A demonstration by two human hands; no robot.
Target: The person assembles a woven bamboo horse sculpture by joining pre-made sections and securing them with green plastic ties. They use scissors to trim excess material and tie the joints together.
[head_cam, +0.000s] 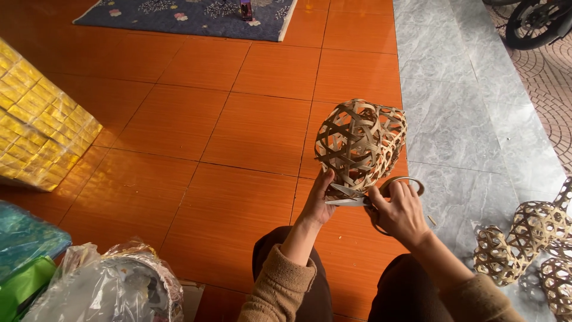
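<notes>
I see the left hand (319,206) gripping the lower rim of the open-weave basket of pale bamboo strips (360,143), thumb raised against the weave and fingers curled under it. The basket is held in the air above the floor, in front of the knees, with its rounded end pointing away from me.

The right hand (400,211) is closed through the looped handles of a pair of metal scissors (357,197). The blades point left, stand parted, and meet the bottom edge of the basket just beside the left thumb.

Both forearms wear tan knitted sleeves (280,283), and dark trousers cover the knees below.

Under the hands lies a floor of glossy orange tiles (238,131). To the right it borders a strip of grey marble slabs (453,119), where small trimmings lie scattered. On that strip, at lower right, rests a cluster of smaller woven bamboo pieces (524,238), touching one another.

At left stands a stack faced in shiny yellow foil squares (42,131). At lower left lie crumpled clear plastic wrapping (101,286) and green and blue bags. A dark blue flowered rug (190,15) lies at the far edge.
</notes>
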